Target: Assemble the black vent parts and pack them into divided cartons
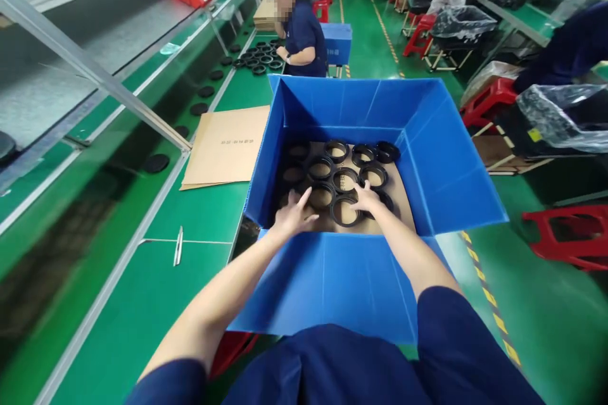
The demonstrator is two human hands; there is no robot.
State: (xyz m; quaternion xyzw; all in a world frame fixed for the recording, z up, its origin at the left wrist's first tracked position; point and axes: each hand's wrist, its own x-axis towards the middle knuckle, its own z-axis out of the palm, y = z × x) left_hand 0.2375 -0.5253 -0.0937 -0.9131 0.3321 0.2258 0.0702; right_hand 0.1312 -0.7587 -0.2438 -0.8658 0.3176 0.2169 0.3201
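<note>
A large blue box (361,101) stands open in front of me, its flaps folded outward. Inside, several black rings (346,211) lie on a brown cardboard sheet (402,199). My left hand (293,215) is over the near left part of the box, fingers spread, near the rings there; nothing shows in its grip. My right hand (365,197) reaches in from the right with its fingers apart, at the edges of the rings near the middle. Whether its fingertips touch a ring is hard to tell.
Left of the box, cardboard sheets (228,142) and tweezers (178,247) lie on the green table (190,304). Black discs (156,163) sit along the conveyor. Ahead, a person (304,35) is beside more rings (260,58). Red stools (570,237) stand at right.
</note>
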